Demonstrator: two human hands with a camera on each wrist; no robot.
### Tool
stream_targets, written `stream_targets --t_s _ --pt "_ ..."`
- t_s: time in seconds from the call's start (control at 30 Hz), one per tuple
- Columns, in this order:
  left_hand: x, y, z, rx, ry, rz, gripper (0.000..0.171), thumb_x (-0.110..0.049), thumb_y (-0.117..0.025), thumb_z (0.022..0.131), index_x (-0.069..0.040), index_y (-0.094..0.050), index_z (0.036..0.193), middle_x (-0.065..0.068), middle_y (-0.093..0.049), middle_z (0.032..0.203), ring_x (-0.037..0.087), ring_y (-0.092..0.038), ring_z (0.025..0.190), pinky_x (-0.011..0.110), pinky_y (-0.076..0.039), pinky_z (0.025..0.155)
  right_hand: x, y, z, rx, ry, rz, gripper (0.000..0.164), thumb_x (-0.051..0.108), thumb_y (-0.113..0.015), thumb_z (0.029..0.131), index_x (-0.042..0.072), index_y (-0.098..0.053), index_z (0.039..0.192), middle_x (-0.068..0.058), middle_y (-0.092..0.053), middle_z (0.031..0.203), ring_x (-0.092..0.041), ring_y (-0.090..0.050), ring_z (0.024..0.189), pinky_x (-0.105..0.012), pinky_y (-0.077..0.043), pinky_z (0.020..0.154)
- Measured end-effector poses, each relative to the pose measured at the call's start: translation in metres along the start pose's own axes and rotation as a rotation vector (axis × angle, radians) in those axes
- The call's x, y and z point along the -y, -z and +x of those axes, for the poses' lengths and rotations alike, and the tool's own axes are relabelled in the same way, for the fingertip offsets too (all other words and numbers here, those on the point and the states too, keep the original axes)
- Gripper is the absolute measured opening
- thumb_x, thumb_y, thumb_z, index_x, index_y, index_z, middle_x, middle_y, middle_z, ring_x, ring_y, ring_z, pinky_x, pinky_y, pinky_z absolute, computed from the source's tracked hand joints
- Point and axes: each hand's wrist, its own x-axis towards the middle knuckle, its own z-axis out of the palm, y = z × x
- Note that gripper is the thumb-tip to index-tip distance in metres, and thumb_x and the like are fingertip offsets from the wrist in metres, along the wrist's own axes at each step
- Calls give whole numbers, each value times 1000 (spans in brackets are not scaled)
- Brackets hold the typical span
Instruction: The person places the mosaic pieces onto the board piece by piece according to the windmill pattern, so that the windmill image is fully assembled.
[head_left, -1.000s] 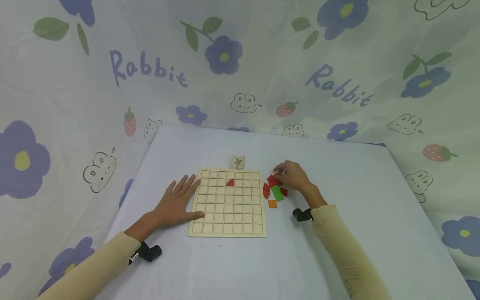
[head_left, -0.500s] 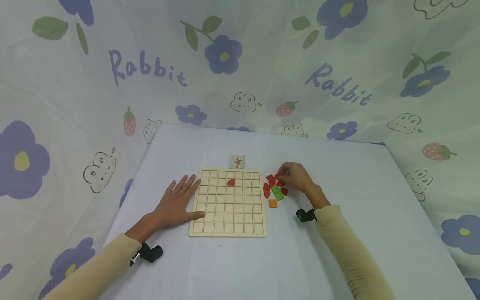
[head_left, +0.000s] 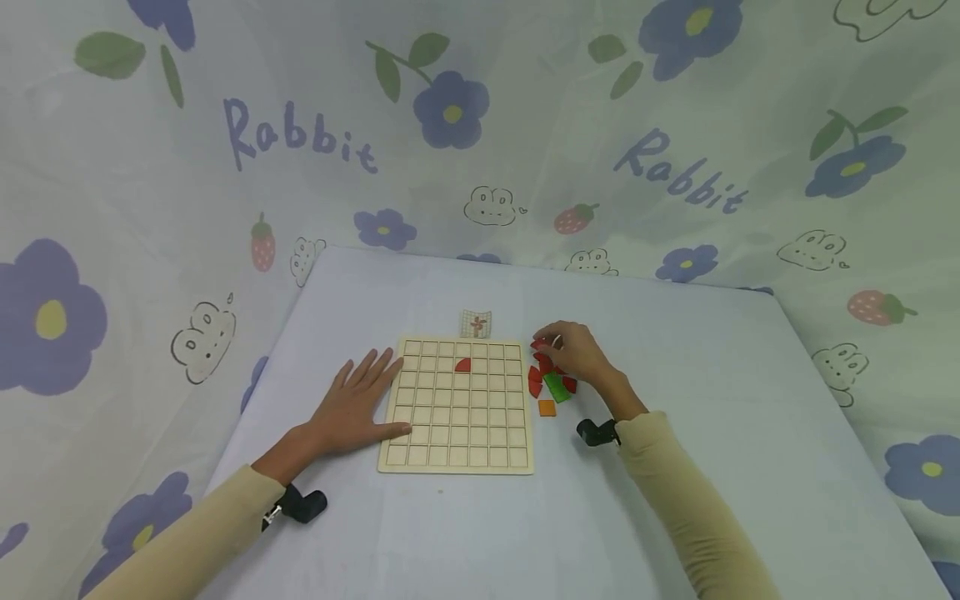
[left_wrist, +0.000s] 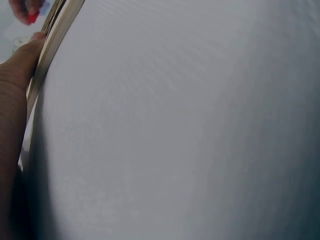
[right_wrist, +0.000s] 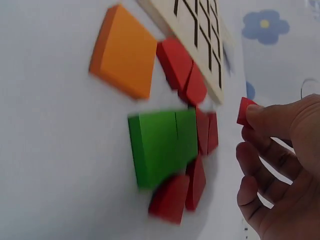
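Right hand (head_left: 579, 350), pinching a small red block (right_wrist: 243, 112), was shifted toward gridded wooden board (head_left: 459, 408); left hand (head_left: 351, 417) was spread across its edge.

I am wearing plain beige sleeves (head_left: 693, 500); the piece (right_wrist: 242, 112) in my fingers (right_wrist: 265, 148) is showing red. Green blocks (right_wrist: 160, 145) and an orange square (right_wrist: 125, 52) are colouring the white table (head_left: 750, 400), dark gridding is crossing the pale board (head_left: 461, 398), purple flowers (head_left: 452, 113) are patterning the whitish cloth (head_left: 525, 50).

L hand (head_left: 348, 417) is palm-down, fingers (head_left: 384, 381) spread (thumb (head_left: 388, 431) out to the side btw). R hand (head_left: 583, 356) has R thumb (right_wrist: 275, 120) + index finger (right_wrist: 270, 148) in a pinch, rest bent. L arm (head_left: 195, 529) & R arm (head_left: 686, 496) both reach fwd, angling in twd the middle.
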Motion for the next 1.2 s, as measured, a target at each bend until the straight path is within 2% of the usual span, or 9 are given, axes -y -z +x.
stream_targets --t_s 0.27,0.47,0.67,0.73,0.93,1.07,1.2 --pt "1 -2 0 -2 6 15 114 -86 -46 78 -11 -16 159 11 -9 164 34 -3 149 58 -3 115 26 -15 4 39 150 86 6 13 -73 89 11 -75 94 3 -69 90 -16 -62 77 -29 -52 60" --pt "2 -5 1 1 9 23 115 -87 -44 77 -12 -14 159 11 -7 164 33 -2 149 58 -2 115 42 -29 6 60 236 106 12 11 -71 91 9 -75 102 2 -67 95 -15 -61 83 -29 -52 66" --pt "1 -3 1 1 9 22 114 -85 -46 78 -11 -14 159 12 -8 164 35 -4 149 59 -3 115 52 -43 6 93 334 199 15 4 -67 93 4 -74 106 -1 -63 97 -16 -65 90 -31 -55 77" --pt "1 -3 0 0 10 22 113 -85 -46 78 -12 -15 159 11 -8 164 34 -4 149 59 -3 115 55 -47 6 102 335 232 18 3 -68 92 3 -73 109 -2 -63 97 -17 -66 91 -31 -55 80" --pt "1 -2 -1 -1 10 26 112 -85 -45 79 -13 -15 159 10 -8 164 32 -2 149 57 -2 115 65 -60 6 129 285 301 36 0 -71 86 2 -68 122 -1 -64 92 -13 -67 84 -28 -56 74" --pt "2 -2 -1 -3 9 27 112 -84 -46 79 -13 -15 159 11 -8 164 33 -3 149 58 -3 115 70 -68 5 152 272 322 27 0 -73 84 2 -72 111 0 -69 89 -12 -66 79 -27 -55 72" --pt "2 -2 -1 -2 7 24 112 -84 -46 79 -12 -15 159 12 -9 164 35 -5 148 59 -4 115 73 -76 5 163 271 285 14 4 -75 85 5 -75 99 3 -71 87 -9 -66 78 -26 -55 71"
